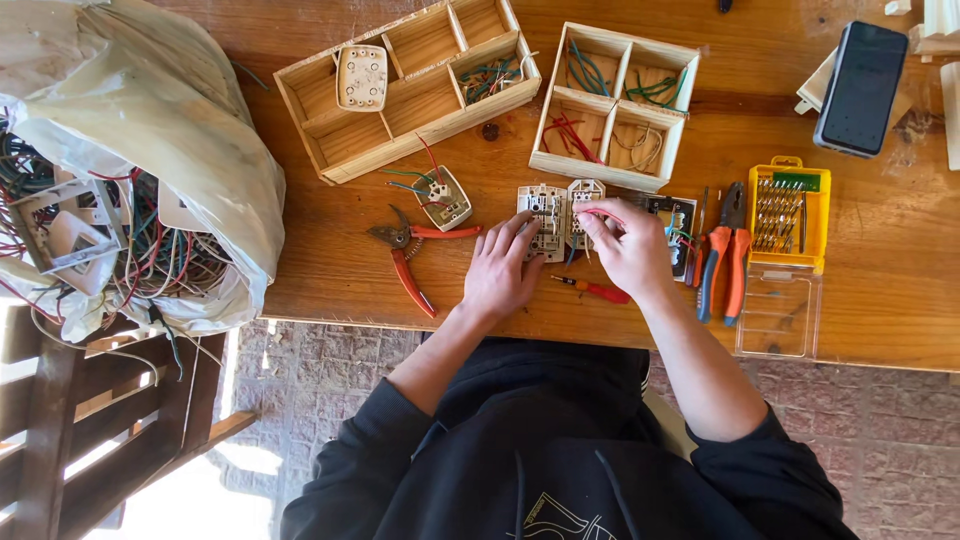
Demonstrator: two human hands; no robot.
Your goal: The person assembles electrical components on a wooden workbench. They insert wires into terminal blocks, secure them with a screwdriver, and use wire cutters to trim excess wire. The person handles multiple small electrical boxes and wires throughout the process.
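Seen from above, a person in a dark hooded top works at a wooden table point(880, 300), and everything here is placed relative to a pair of white switch modules point(560, 215) lying back-side up near the table's front edge. The left hand point(500, 270) rests flat just in front of the modules, its fingers loosely spread and the fingertips pressing on the left module to steady it. The right hand point(628, 245) sits just to the right of the modules, fingers curled in a pinch on a thin red wire point(603, 213) that runs from the right module. In front of the modules, between the two hands, lies a small red-handled screwdriver point(597, 290). To the left of the modules lie red-handled pliers point(412, 255), and just behind those a white socket insert point(443, 197) with wires attached. To the right of the modules, past the right hand, are orange-handled pliers point(722, 262) and a yellow case of screwdriver bits point(788, 212) with its clear lid open. Behind the modules stand two wooden compartment trays: the left tray point(400, 90) holds a white plate and a few wires, the right tray point(612, 105) holds sorted green, red and pale wires. Far left of the modules, a white sack point(150, 150) spills tangled wires and switch parts. Far right and behind, a dark phone point(860, 88) lies face up.
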